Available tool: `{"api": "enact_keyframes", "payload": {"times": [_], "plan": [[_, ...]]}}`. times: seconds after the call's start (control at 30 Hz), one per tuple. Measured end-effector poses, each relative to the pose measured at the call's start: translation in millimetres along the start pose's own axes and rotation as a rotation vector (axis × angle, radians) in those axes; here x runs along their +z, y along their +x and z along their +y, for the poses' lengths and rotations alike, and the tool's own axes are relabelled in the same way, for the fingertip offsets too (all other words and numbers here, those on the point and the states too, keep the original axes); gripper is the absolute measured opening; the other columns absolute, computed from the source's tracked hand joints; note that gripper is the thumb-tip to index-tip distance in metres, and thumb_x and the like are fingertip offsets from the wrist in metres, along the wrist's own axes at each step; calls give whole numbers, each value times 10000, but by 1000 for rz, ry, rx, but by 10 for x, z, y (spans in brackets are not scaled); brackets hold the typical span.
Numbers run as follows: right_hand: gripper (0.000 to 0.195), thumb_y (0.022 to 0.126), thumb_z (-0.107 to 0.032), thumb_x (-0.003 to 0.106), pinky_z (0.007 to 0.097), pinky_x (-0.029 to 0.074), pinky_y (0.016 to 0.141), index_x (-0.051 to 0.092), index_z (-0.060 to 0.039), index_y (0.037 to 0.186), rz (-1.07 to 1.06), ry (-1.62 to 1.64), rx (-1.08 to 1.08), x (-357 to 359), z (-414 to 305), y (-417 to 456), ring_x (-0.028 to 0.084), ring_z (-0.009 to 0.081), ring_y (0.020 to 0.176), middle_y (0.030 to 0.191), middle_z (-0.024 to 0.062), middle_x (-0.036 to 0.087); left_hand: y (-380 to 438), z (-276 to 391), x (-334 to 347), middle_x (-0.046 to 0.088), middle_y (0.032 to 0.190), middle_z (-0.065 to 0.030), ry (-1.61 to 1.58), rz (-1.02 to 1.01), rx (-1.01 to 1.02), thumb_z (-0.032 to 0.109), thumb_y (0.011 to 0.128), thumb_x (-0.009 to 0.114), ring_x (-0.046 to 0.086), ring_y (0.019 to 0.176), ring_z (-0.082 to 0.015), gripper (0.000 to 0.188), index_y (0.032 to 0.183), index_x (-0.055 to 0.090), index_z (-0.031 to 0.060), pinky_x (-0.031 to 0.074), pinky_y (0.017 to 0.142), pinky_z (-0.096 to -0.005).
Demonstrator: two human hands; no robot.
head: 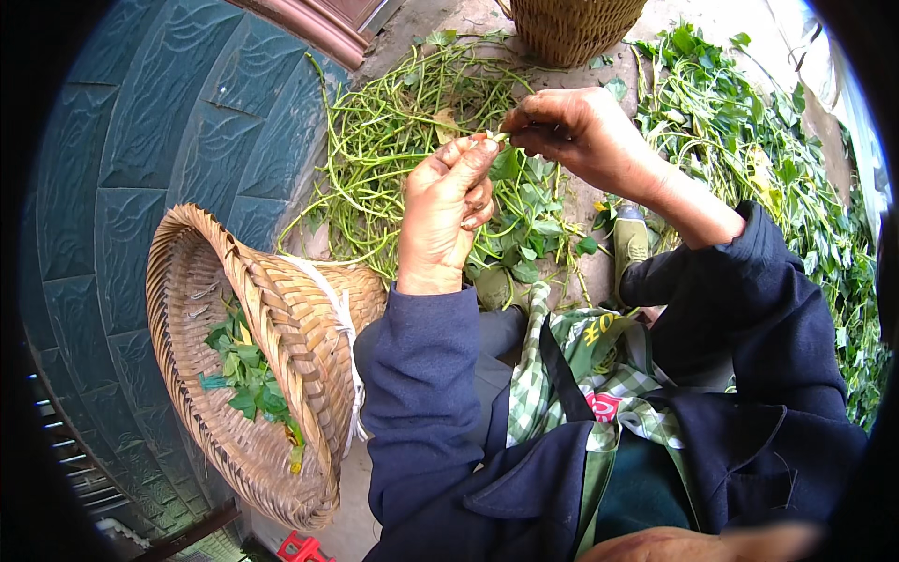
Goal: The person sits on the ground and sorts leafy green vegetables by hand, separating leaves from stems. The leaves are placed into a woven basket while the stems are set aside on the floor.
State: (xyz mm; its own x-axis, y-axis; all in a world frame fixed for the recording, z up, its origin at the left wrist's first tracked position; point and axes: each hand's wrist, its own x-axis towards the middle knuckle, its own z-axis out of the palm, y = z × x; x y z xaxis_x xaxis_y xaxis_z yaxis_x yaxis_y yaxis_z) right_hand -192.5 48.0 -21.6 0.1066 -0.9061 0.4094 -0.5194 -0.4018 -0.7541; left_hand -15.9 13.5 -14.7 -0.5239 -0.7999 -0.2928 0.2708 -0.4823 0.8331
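In front of me both hands meet at a short piece of green stem [500,137]. My left hand [446,200] pinches one end between thumb and forefinger, the other fingers curled in. From the right, my right hand [586,133] grips the other end with its fingertips. Beneath and behind the hands spreads a tangled heap of leafless green stems [379,154]. Leafy vine cuttings [530,211] lie nearer to me, below the right hand. At my left a woven bamboo basket [316,295], bound with white cord, is tipped on its side, with some green leaves [253,379] inside.
Another wicker basket [576,31] stands beyond the heap. A long bank of leafy vines [765,154] covers the ground on the right. A blue-green tiled wall [154,140] rises on the left. My shoe [630,242] is beside the vines. Something red plastic [302,548] shows below the tipped basket.
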Motion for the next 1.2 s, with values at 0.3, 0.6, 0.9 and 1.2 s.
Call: {"api": "enact_keyframes", "payload": {"times": [0.3,0.6,0.9,1.2], "plan": [[102,774,-94,623,305,491,587,605,-34,854,1,42,-5,87,55,-48,623,220,634,712,110,621,55,-118,-16,474,662,41,57,33,94,50,821,594,344,457,-25,55,863,563,35,264,364,-159],[229,840,-175,612,220,497,597,585,-21,1007,12,768,525,21,85,7,595,81,666,801,19,621,36,-118,-55,547,723,15,75,70,61,41,813,602,349,457,-21,67,869,566,30,265,354,-157],[227,860,-255,587,189,463,601,600,-75,997,261,527,477,-426,466,102,592,48,723,883,20,644,-23,-17,-278,556,717,12,126,133,85,35,813,600,321,424,-18,72,870,558,25,244,334,-154],[238,855,-169,587,262,507,747,581,-27,1046,34,629,297,-242,333,75,617,118,829,919,40,630,-76,-126,27,471,615,79,392,26,73,81,815,615,281,411,11,157,960,597,25,203,352,-153]]}}
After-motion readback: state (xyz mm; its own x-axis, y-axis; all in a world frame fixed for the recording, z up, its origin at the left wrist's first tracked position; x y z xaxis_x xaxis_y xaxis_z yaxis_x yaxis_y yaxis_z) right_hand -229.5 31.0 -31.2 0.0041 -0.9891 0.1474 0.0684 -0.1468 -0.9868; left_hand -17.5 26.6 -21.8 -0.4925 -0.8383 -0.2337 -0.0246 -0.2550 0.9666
